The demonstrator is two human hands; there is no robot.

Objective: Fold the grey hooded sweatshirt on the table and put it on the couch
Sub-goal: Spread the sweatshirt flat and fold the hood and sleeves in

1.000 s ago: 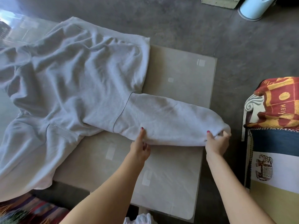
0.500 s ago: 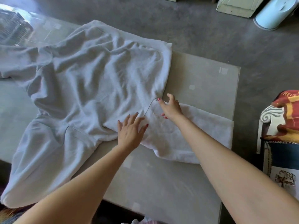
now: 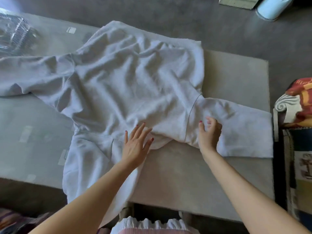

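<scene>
The grey hooded sweatshirt (image 3: 128, 85) lies spread and wrinkled on the table (image 3: 185, 174). Its hood (image 3: 91, 166) droops over the near edge. One sleeve (image 3: 25, 73) reaches off to the left. The other sleeve (image 3: 244, 129) lies flat toward the table's right edge. My left hand (image 3: 135, 146) rests flat on the fabric near the neck, fingers straight and spread. My right hand (image 3: 210, 134) sits on the right sleeve just past the shoulder seam, its fingers curled into the cloth. The couch (image 3: 285, 105) shows at the right edge, with a white scrolled arm.
A red and yellow patterned blanket (image 3: 303, 97) drapes over the couch. A pale blue bin (image 3: 271, 7) and a flat box (image 3: 239, 2) stand on the grey floor beyond the table. Something shiny and clear (image 3: 15, 32) lies at the table's far left.
Both hands let go of the right sleeve's near edge and cuff and moved up to the shoulder. My right hand then slid from the seam back onto the sleeve. The view shifted left.
</scene>
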